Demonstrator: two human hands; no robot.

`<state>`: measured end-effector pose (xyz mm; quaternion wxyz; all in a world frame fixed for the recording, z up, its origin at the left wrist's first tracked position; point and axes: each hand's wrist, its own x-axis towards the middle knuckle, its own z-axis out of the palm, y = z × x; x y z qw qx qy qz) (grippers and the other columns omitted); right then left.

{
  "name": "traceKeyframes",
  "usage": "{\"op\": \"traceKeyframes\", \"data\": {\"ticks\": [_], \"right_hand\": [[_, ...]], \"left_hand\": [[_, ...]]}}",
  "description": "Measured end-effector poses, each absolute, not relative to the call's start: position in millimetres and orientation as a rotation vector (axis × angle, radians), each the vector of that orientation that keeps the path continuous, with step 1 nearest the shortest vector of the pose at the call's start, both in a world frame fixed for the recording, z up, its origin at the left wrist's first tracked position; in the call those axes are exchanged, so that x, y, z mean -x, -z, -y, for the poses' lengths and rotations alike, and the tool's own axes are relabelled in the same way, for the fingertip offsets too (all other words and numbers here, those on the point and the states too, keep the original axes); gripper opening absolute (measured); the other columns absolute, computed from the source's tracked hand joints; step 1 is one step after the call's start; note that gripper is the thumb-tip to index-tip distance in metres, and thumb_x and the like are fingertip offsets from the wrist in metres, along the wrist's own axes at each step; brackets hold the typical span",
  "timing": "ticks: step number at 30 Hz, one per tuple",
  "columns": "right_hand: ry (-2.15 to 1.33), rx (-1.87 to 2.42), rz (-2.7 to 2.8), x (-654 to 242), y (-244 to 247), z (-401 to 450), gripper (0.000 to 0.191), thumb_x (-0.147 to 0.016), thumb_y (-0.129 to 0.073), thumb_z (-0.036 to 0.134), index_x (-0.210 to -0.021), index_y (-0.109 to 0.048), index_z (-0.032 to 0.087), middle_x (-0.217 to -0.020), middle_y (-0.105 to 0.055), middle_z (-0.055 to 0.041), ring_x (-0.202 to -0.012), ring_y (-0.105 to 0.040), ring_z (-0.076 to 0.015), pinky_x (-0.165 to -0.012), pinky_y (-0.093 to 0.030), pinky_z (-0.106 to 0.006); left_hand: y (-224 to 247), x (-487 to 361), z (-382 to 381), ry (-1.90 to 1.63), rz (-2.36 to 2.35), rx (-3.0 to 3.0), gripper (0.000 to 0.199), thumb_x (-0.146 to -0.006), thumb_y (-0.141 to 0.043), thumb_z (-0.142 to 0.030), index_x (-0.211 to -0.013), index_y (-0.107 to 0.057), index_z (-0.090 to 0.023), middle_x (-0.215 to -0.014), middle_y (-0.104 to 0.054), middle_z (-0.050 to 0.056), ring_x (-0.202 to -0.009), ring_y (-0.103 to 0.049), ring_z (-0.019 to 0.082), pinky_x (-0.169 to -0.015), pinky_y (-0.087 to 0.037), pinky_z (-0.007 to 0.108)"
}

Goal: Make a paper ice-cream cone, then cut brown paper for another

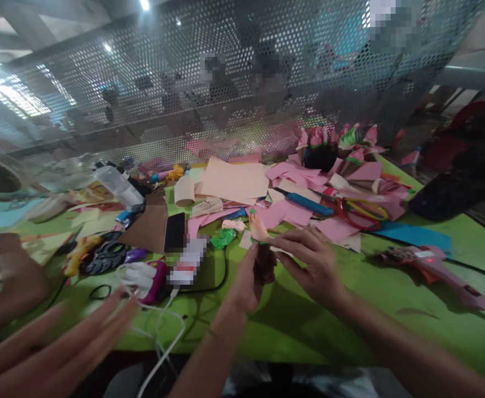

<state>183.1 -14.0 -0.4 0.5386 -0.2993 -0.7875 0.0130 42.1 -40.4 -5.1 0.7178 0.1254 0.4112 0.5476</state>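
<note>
Upright in my left hand (254,279) is a small peach swirl-shaped piece (259,228) with a green tip; the fingers wrap round its lower part and hide it. My right hand (308,262) is beside the piece, fingers stretched out. Its fingertips are at the piece's lower edge; whether they touch it I cannot tell. Just behind, on the green tabletop (292,337), lie a crumpled green piece (223,237) and a small pale lump (234,224).
Pink paper sheets (296,174), a blue-handled tool (308,203) and red-handled scissors (356,215) lie behind my hands. A pink glue gun (437,273) is at right. At left are a phone (175,232), a white cable (170,348) and another person's blurred hand (80,337).
</note>
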Motion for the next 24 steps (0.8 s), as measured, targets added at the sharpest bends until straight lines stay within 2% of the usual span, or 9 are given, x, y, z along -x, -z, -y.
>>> {"op": "traceKeyframes", "data": {"ticks": [4,8,18,24], "right_hand": [[-0.031,0.717,1.931,-182.4,4.2,14.6,0.027,-0.091,-0.061,0.012,-0.115,-0.069,0.022,-0.098,-0.073,-0.0081,-0.088,-0.065,-0.0213,-0.074,-0.049,-0.037],[-0.036,0.716,1.991,-183.1,9.5,14.5,0.031,-0.093,-0.059,0.014,-0.121,-0.067,0.024,-0.107,-0.074,-0.008,-0.094,-0.067,-0.0218,-0.079,-0.05,-0.039],[0.261,0.761,2.155,-183.6,14.3,17.2,0.042,-0.094,-0.058,0.017,-0.134,-0.06,0.026,-0.12,-0.073,-0.0089,-0.099,-0.067,-0.024,-0.078,-0.049,-0.039],[0.079,0.715,2.083,-185.2,8.2,14.8,0.047,-0.094,-0.058,0.016,-0.139,-0.054,0.026,-0.114,-0.073,-0.0089,-0.102,-0.067,-0.0232,-0.083,-0.05,-0.04]], "left_hand": [[10.5,-38.0,39.7,-1.177,-0.843,-0.353,0.047,-0.068,-0.082,-0.055,-0.087,-0.064,-0.016,-0.067,-0.056,-0.003,-0.052,-0.042,0.006,-0.046,-0.027,0.018],[10.9,-36.3,40.0,-1.186,-0.846,-0.321,0.047,-0.068,-0.083,-0.053,-0.09,-0.064,-0.017,-0.069,-0.056,-0.004,-0.055,-0.045,0.006,-0.046,-0.028,0.017],[5.0,-33.6,40.8,-1.206,-0.821,-0.321,0.039,-0.074,-0.077,-0.052,-0.088,-0.063,-0.019,-0.065,-0.052,-0.005,-0.05,-0.039,0.006,-0.045,-0.026,0.018],[13.2,-30.2,40.8,-1.187,-0.779,-0.373,0.038,-0.079,-0.073,-0.053,-0.086,-0.064,-0.017,-0.063,-0.053,-0.004,-0.047,-0.035,0.005,-0.045,-0.025,0.017]]}}
